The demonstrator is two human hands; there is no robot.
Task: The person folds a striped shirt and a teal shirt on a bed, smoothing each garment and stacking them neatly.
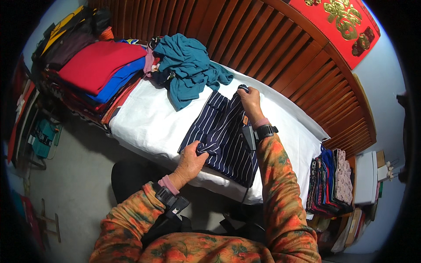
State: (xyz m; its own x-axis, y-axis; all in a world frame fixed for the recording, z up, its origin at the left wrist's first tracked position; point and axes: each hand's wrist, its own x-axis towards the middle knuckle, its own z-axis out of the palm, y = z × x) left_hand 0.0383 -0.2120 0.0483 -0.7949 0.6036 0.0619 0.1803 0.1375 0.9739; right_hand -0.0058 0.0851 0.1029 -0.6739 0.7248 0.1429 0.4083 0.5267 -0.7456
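Observation:
A dark navy garment with white stripes (221, 136) lies spread on the white sheet (144, 116) in front of me. My left hand (191, 161) pinches its near left edge, where the cloth bunches up under the fingers. At the far right corner my right hand (250, 103) grips the same garment, with a bit of cloth rising above the fist. Between the hands the cloth is creased and slightly pulled. A small orange tag (245, 119) shows beside my right wrist. Both wrists carry black strapped devices.
A crumpled teal garment (186, 65) lies just beyond the striped one. At the left stands a tall stack of folded clothes, red cloth (103, 65) near its top. Another folded pile (329, 179) sits at the right end. A slatted wooden headboard (280, 57) borders the far side.

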